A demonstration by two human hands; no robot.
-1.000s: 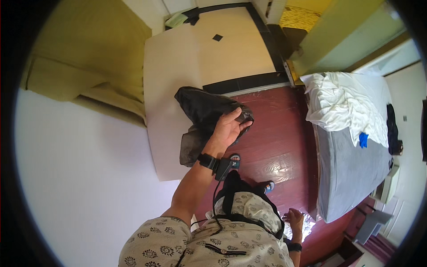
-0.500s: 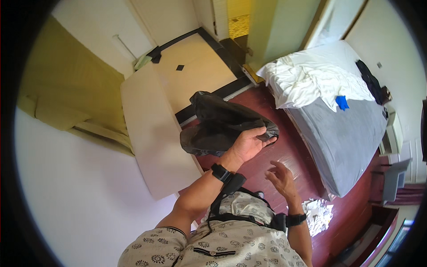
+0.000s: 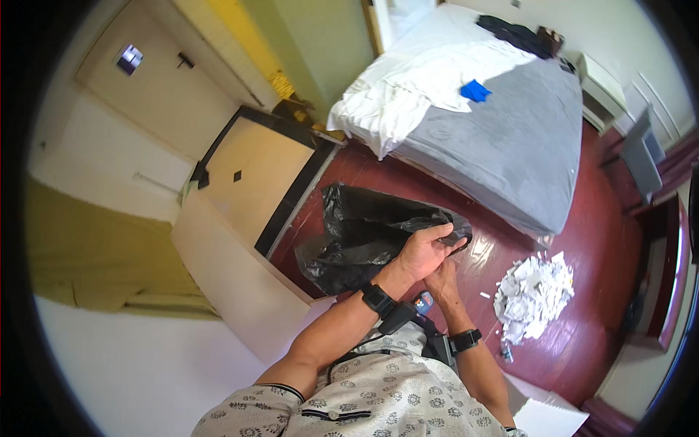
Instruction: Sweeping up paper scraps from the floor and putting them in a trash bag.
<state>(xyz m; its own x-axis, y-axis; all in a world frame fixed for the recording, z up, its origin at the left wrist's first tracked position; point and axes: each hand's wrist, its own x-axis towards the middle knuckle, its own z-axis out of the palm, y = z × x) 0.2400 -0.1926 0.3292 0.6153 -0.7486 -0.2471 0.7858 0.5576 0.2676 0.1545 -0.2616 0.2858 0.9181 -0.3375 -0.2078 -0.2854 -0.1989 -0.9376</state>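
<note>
A black plastic bag (image 3: 349,237) hangs loosely in front of me, its wide end spreading to the left. My left hand (image 3: 424,251) is closed around its gathered edge, with the thumb on top and some of the bag bunched at the fingers. Just below and touching or nearly touching it is my right hand (image 3: 442,284). The right fingers are hidden behind the left hand, so their grip does not show.
Scraps of white paper (image 3: 535,295) lie heaped on the red floor (image 3: 466,349) at right, with a small bottle (image 3: 507,352) beside them. Ahead stands a bed (image 3: 502,146) with a rumpled white sheet (image 3: 408,80) and a blue cloth (image 3: 475,91). A pale board (image 3: 233,277) is at left.
My view has turned to the right, bringing the paper heap fully into sight. My right hand has come up against the left. The left hand still holds the bag.
</note>
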